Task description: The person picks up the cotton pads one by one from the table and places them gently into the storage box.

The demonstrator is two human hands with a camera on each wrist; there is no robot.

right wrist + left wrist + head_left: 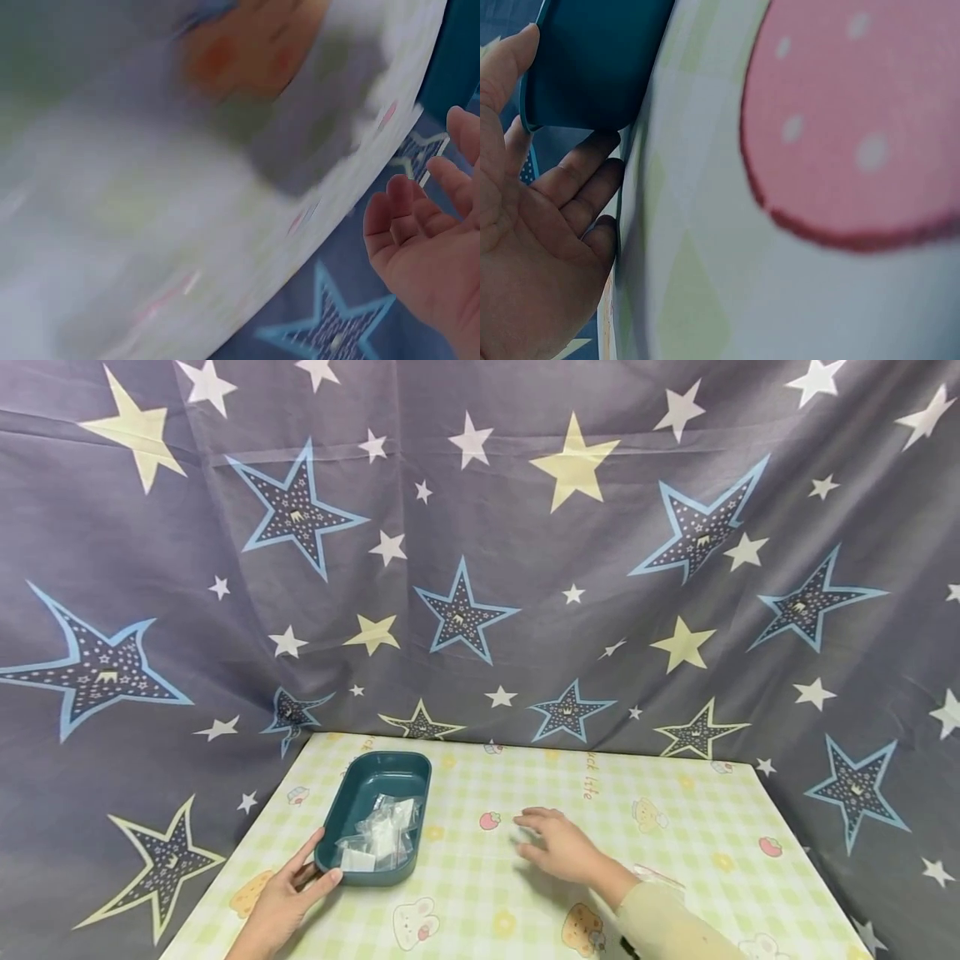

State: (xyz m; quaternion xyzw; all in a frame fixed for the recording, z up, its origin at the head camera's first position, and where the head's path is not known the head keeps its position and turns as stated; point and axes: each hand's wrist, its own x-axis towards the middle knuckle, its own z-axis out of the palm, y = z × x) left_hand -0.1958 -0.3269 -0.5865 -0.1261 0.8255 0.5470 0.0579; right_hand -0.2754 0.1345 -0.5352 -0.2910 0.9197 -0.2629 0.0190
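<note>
A dark teal rectangular tray (378, 877) stands on the left part of the table. Inside it, toward the near end, lie several small clear plastic bags (386, 835) with white contents. My left hand (281, 897) holds the tray's near left corner, thumb and forefinger on its rim; in the left wrist view the other fingers (577, 176) lie loosely bent below the tray's wall (592, 67). To the right of the tray, my right hand (558, 843) hovers over the tablecloth, fingers relaxed and apart, with nothing in it.
The table wears a green checked cloth (465, 902) with cartoon prints. A clear bag with a red strip (660, 877) lies partly hidden by my right sleeve (667, 918). Behind the table hangs a grey curtain (510, 527) with stars.
</note>
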